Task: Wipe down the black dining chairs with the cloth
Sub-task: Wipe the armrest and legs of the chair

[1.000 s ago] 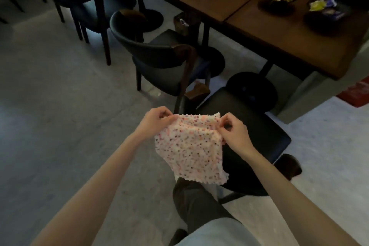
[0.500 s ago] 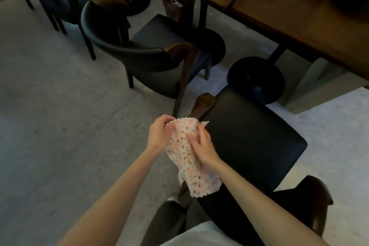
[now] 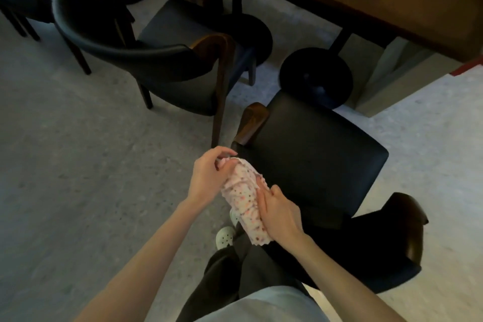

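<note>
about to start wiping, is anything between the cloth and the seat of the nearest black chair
Nothing visible does. The cloth is bunched in the left hand and right hand, right by the edge of the nearest chair's seat, whose top is bare. The wooden armrest sits farther along that edge, aside.

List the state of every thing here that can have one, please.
Pink dotted fabric cloth: bunched up, held between both hands.
Left hand: pinches the cloth's upper end.
Right hand: grips the cloth's lower part.
Near black padded chair: upright, seat bare, no cloth on it.
Far black padded chair: upright, untouched.
</note>
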